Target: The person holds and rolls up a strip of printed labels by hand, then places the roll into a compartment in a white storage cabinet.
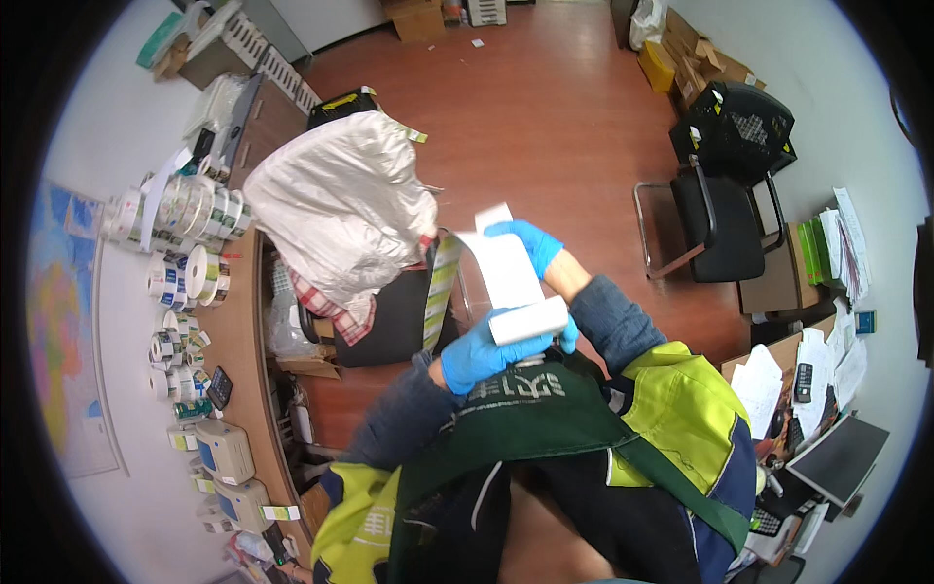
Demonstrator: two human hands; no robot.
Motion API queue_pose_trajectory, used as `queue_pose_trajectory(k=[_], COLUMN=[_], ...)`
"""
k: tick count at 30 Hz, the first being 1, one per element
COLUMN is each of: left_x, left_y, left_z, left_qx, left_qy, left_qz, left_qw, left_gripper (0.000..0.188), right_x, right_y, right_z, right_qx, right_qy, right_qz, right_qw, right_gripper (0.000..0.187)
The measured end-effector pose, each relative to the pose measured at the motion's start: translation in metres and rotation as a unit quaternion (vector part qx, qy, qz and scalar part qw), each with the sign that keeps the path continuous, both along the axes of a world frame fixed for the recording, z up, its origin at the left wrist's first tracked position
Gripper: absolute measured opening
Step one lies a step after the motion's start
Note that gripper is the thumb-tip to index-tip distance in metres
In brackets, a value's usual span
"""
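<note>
My left hand (486, 356), in a blue glove, is closed around a white paper roll (530, 322) in front of my chest. From the roll a wide white paper strip (507, 272) stretches away and upward. My right hand (530, 243), gloved in blue too, grips that strip near its far end, with the fingers curled over its edge. Past those fingers a short white piece (493, 215) sticks out. Whether anything is printed on the strip cannot be made out. A green apron (545, 419) hangs just below the roll.
On the left, a long desk (232, 336) holds stacked label rolls (209, 275) and label printers (226, 453). A white sack (336, 200) drapes over a chair (394, 319) beside it. A black chair (722, 224) stands at right, near a desk with papers (757, 387) and a monitor (839, 457).
</note>
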State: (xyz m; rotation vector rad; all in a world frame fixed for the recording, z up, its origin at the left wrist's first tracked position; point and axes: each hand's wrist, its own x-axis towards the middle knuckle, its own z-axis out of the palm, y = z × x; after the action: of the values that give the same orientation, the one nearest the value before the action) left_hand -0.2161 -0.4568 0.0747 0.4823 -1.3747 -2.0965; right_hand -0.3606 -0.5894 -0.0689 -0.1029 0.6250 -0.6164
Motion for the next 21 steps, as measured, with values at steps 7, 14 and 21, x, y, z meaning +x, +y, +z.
queue_pose_trajectory(k=[7, 14, 21], left_x=[-0.107, -0.133, -0.123], left_y=[-0.141, -0.262, -0.441], left_z=[0.002, -0.01, -0.013], left_qx=[-0.095, -0.004, 0.065], left_qy=[-0.062, -0.045, 0.031], left_qz=[-0.1, -0.151, -0.168], left_qw=[0.989, 0.987, 0.983], left_gripper=[0.032, 0.041, 0.029], right_x=[-0.097, -0.115, -0.163], right_y=[-0.077, -0.176, -0.44], right_z=[0.014, 0.003, -0.032], right_qx=[-0.178, 0.144, -0.049], right_qy=[-0.005, -0.39, -0.349], right_qz=[-0.14, -0.121, -0.238], right_qw=[0.974, 0.901, 0.905], right_gripper=[0.038, 0.06, 0.056])
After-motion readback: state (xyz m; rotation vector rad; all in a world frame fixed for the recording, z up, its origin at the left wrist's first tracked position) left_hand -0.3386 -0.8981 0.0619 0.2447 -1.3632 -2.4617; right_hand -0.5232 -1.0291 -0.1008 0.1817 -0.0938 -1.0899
